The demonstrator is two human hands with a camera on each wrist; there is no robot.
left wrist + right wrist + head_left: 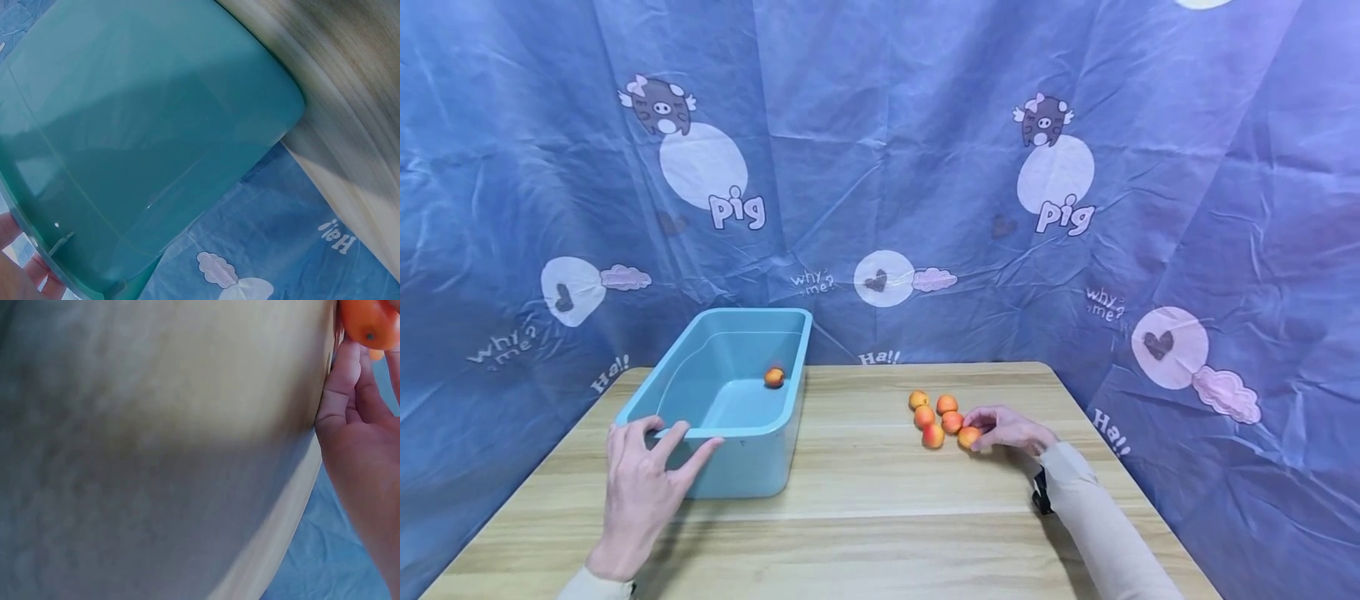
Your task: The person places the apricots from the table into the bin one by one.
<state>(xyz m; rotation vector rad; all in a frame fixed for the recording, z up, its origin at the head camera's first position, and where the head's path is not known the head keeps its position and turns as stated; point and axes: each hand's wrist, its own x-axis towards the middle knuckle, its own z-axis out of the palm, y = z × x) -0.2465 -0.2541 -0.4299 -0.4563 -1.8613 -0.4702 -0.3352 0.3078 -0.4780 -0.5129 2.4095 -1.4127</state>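
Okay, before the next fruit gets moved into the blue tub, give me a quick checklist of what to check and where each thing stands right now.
1. Right hand has a grip on a fruit: ok, its fingers curl round the nearest orange fruit at the edge of the pile.
2. Fruit lifted off the table: not ok, it lies on the wood.
3. Blue tub steadied: ok, the left hand rests its fingers on the near rim.
4. Room in the tub: ok, only one fruit lies inside.
5. Path from pile to tub free: ok, bare table between them.
6. Other fruits staying put when one is pulled: cannot tell, they touch each other.
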